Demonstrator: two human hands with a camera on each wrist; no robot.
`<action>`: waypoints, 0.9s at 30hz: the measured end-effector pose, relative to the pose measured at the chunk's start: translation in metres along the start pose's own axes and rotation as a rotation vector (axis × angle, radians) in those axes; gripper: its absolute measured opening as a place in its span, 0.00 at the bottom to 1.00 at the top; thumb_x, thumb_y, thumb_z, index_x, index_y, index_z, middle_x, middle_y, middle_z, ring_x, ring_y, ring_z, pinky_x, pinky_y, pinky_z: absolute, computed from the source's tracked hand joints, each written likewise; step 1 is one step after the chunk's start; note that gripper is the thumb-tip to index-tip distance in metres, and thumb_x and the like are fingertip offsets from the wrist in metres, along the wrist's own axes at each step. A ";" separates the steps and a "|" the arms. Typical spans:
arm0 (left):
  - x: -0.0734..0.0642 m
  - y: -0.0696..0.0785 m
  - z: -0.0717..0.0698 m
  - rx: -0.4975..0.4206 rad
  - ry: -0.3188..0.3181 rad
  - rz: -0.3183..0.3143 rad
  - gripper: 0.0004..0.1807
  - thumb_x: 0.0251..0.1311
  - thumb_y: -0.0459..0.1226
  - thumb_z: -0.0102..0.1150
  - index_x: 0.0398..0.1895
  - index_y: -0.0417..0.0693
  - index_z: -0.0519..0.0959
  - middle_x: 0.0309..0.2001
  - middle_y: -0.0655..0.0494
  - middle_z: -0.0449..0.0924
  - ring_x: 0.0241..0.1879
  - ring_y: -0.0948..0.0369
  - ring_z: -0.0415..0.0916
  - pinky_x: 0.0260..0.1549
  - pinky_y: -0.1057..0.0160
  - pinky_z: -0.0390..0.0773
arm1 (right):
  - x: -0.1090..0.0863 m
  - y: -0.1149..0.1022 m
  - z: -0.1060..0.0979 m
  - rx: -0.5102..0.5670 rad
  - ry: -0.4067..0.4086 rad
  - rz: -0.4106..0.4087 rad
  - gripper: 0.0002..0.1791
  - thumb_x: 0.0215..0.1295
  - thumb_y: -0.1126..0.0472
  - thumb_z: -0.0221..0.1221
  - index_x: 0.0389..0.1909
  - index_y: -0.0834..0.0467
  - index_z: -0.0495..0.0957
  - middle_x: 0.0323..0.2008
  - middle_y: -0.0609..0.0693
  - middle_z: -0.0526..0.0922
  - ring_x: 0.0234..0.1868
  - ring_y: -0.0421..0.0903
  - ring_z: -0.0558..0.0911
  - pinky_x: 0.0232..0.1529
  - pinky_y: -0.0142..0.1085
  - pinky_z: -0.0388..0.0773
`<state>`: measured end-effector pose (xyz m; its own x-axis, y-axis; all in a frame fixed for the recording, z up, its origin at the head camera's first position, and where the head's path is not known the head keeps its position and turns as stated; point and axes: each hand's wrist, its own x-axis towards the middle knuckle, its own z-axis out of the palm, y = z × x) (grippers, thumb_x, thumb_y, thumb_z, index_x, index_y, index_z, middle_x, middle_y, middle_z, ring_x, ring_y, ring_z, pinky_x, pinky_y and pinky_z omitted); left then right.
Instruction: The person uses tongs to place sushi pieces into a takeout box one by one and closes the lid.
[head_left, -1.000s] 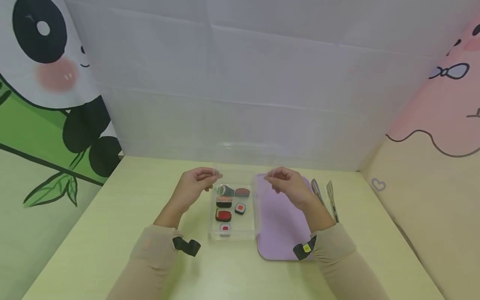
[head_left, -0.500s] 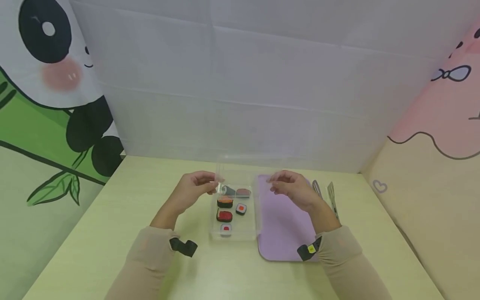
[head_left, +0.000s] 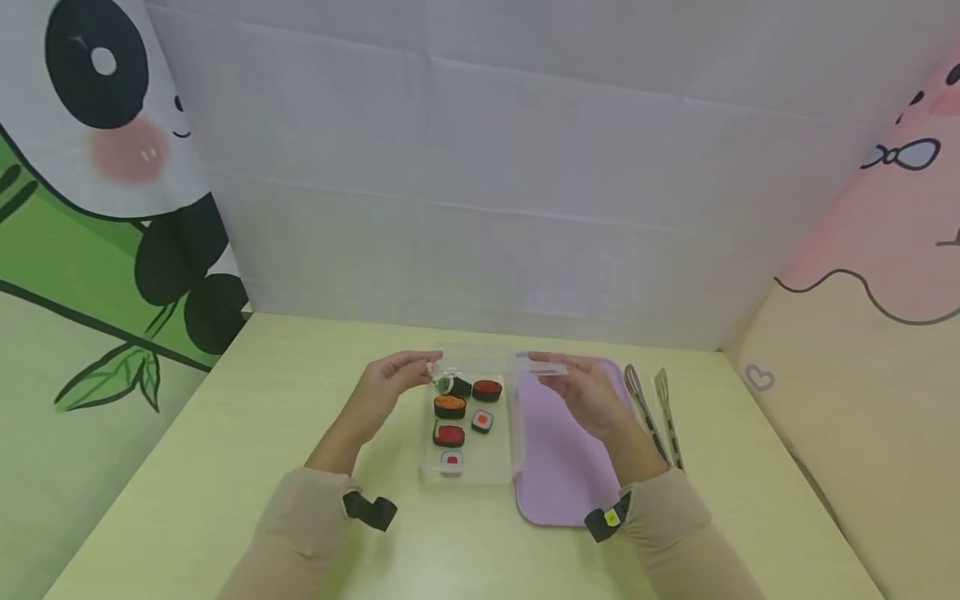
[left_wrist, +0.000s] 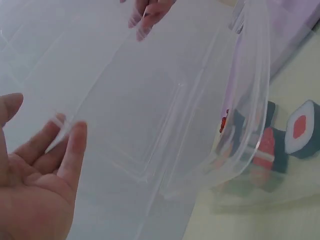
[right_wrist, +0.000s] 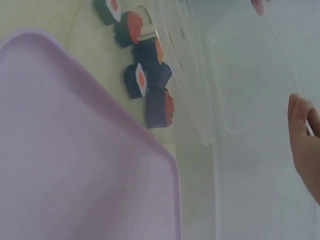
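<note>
A clear plastic box (head_left: 495,472) stands mid-table in the head view. Several sushi pieces lie inside, among them an orange-topped one (head_left: 450,407), a red-topped one (head_left: 487,390) and a small white-edged roll (head_left: 482,421). Above its far end is a clear lid (left_wrist: 125,110); whether it is joined to the box I cannot tell. My left hand (head_left: 377,392) pinches the lid's left edge between thumb and fingers. On the opposite side, my right hand (head_left: 585,398) holds the lid's edge, seen also in the right wrist view.
A purple tray (head_left: 566,467) lies right against the box, partly under the right hand. Beyond it are two slender metal utensils, one looped (head_left: 645,408) and one flat-ended (head_left: 667,417). A pale wall (head_left: 487,167) closes off the table's back.
The lid has swung downward over the far end of the box, its top edge now much lower. Both hands keep hold of it and have shifted only slightly.
</note>
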<state>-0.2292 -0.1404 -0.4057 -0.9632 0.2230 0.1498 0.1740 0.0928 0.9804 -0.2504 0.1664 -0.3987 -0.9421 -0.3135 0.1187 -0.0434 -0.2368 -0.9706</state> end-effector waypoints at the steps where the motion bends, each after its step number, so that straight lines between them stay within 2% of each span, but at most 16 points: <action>1: -0.001 -0.001 0.003 0.021 0.028 -0.004 0.25 0.72 0.46 0.51 0.63 0.38 0.73 0.63 0.47 0.73 0.60 0.51 0.72 0.64 0.47 0.62 | 0.000 0.002 0.006 -0.008 0.039 0.001 0.18 0.72 0.69 0.48 0.55 0.79 0.71 0.53 0.59 0.80 0.57 0.50 0.77 0.60 0.38 0.70; 2: -0.003 -0.001 0.007 0.051 0.055 -0.009 0.26 0.73 0.48 0.49 0.65 0.39 0.72 0.66 0.48 0.70 0.63 0.50 0.68 0.65 0.46 0.60 | 0.000 0.005 0.012 -0.031 0.079 0.006 0.22 0.72 0.68 0.48 0.58 0.82 0.66 0.57 0.62 0.77 0.60 0.52 0.75 0.63 0.39 0.68; 5: -0.007 -0.004 0.018 0.135 0.127 -0.055 0.30 0.74 0.50 0.46 0.70 0.40 0.66 0.71 0.50 0.62 0.69 0.51 0.59 0.67 0.49 0.57 | -0.001 0.014 0.030 -0.061 0.172 0.056 0.26 0.72 0.65 0.48 0.63 0.79 0.62 0.65 0.68 0.66 0.67 0.57 0.65 0.68 0.41 0.58; 8: -0.009 -0.009 0.028 0.175 0.149 -0.122 0.32 0.75 0.49 0.41 0.74 0.39 0.58 0.74 0.47 0.54 0.71 0.49 0.54 0.68 0.50 0.53 | -0.003 0.024 0.042 -0.038 0.196 0.091 0.29 0.72 0.65 0.49 0.68 0.76 0.56 0.70 0.69 0.57 0.71 0.60 0.57 0.71 0.46 0.51; 12: -0.010 -0.016 0.032 0.187 0.175 -0.193 0.32 0.74 0.46 0.38 0.75 0.38 0.55 0.73 0.43 0.54 0.71 0.46 0.53 0.68 0.48 0.51 | -0.005 0.037 0.049 -0.043 0.226 0.111 0.31 0.72 0.65 0.49 0.70 0.74 0.53 0.70 0.69 0.56 0.71 0.61 0.56 0.70 0.49 0.51; 17: -0.009 -0.023 0.032 0.197 0.188 -0.193 0.30 0.73 0.44 0.39 0.74 0.39 0.58 0.69 0.39 0.61 0.69 0.44 0.57 0.67 0.45 0.54 | -0.010 0.047 0.051 -0.132 0.287 0.125 0.30 0.73 0.63 0.50 0.70 0.73 0.56 0.69 0.70 0.58 0.70 0.62 0.59 0.68 0.50 0.56; 22: -0.014 -0.032 0.034 0.200 0.173 -0.187 0.30 0.73 0.42 0.41 0.75 0.42 0.57 0.72 0.42 0.58 0.70 0.46 0.54 0.67 0.46 0.54 | -0.017 0.050 0.050 -0.151 0.293 0.135 0.30 0.73 0.64 0.51 0.70 0.71 0.57 0.69 0.69 0.58 0.70 0.62 0.60 0.68 0.50 0.57; 27: -0.014 -0.040 0.035 0.168 0.190 -0.150 0.29 0.74 0.41 0.40 0.75 0.42 0.56 0.73 0.43 0.56 0.70 0.44 0.53 0.67 0.44 0.53 | -0.013 0.044 0.052 -0.165 0.270 0.056 0.30 0.70 0.69 0.49 0.70 0.73 0.56 0.70 0.69 0.56 0.71 0.60 0.57 0.70 0.47 0.52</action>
<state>-0.2152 -0.1135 -0.4514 -0.9991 0.0107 0.0419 0.0433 0.2737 0.9608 -0.2226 0.1125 -0.4320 -0.9978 -0.0612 0.0257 -0.0216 -0.0671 -0.9975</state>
